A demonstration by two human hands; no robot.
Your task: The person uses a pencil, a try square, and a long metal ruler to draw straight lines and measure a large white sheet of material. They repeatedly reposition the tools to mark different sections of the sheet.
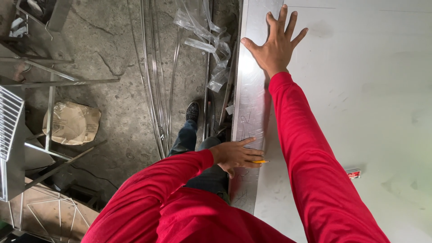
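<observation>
My right hand (pixel 276 42) lies flat with fingers spread on the far part of a long shiny metal strip (pixel 251 103). The strip runs along the left edge of a pale sheet-covered worktop (pixel 360 103). My left hand (pixel 235 155) rests on the near part of the strip and grips a yellow pencil (pixel 261 161), whose tip touches the strip's right edge. Faint scratched marks show on the strip between my hands. Both arms wear red sleeves.
A small red and white object (pixel 353 173) lies on the worktop at right. On the concrete floor at left are thin metal rods (pixel 155 90), crumpled clear plastic (pixel 211 40), a brown paper bag (pixel 72 122), a wire rack (pixel 9 121) and metal frames. My shoe (pixel 192 111) stands by the rods.
</observation>
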